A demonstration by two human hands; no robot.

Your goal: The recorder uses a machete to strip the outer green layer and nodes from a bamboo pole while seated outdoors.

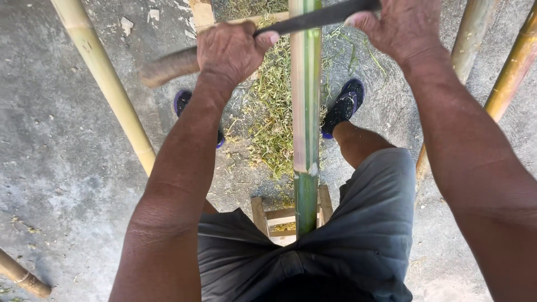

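Note:
A long dark knife blade (pixel 313 19) lies across a green bamboo pole (pixel 306 100) that runs away from me between my legs. My left hand (pixel 232 50) is closed around the knife's wooden handle (pixel 168 66) on the left side of the pole. My right hand (pixel 400 28) grips the far end of the blade on the right side. Part of the pole's green skin is scraped off, showing pale wood. The pole rests on a small wooden stand (pixel 279 215) near my lap.
Green shavings (pixel 271 112) cover the concrete floor under the pole. Yellow bamboo poles lie at the left (pixel 106 84), right (pixel 512 67) and bottom left (pixel 22 277). My feet in dark shoes (pixel 344 106) stand either side of the shavings.

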